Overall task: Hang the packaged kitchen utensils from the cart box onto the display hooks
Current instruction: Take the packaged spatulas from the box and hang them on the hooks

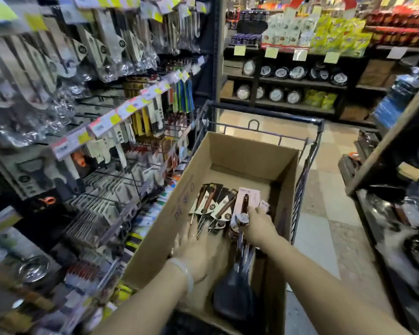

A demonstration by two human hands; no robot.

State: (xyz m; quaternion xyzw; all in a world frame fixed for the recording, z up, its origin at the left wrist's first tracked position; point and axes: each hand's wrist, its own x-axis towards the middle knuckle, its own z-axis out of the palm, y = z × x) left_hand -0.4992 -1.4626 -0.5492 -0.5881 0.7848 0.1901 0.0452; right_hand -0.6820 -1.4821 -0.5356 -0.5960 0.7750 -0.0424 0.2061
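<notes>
Hands in cardboard box (230, 151): right hand (258, 227) apparently pinching a packaged utensil (243, 209) for lifting out, left hand (200, 247) flat, fingers straight, empty, steadying nearby packs (215, 204).

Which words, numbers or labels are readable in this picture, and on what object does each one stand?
None reads clearly.
Handwritten purple marks on the brown cardboard box: illegible.
Pink-and-yellow price tags on the display hooks: blurred.
Round labels on the wooden-handled packaged utensils: too small.
Yellow shelf cards: blank or blurred.
</notes>
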